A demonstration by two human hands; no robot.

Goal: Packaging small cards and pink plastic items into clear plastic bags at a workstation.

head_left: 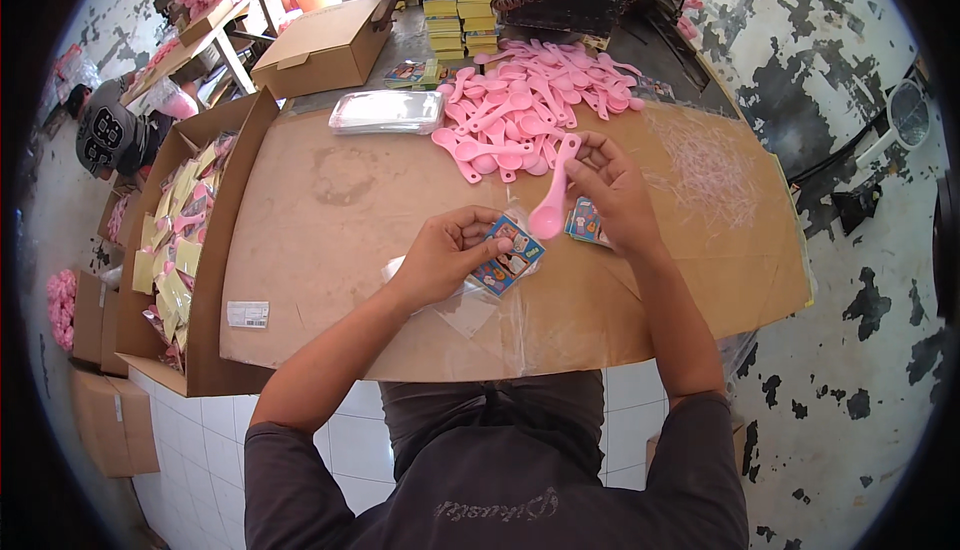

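Pink spoon (556, 188) is up over the cardboard sheet (310, 250), unbagged; right hand (620, 200) pinches its handle, fingers closed. Left hand (440, 255) has thumb and fingers closed on a blue card (507, 258), clear film around it. Looks partway: packets (180, 275) fill much of the carton (212, 290); big spoon heap (530, 100) remains. Heap limits far side, carton wall limits left; bare sheet between carton and left hand.

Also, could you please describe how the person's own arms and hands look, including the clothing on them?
The left hand and right hand are ungloved. Both forearms are bare up to about the elbow, where loose, dark charcoal short sleeves begin. They belong to a T-shirt of the same dark colour, with script-style lettering.
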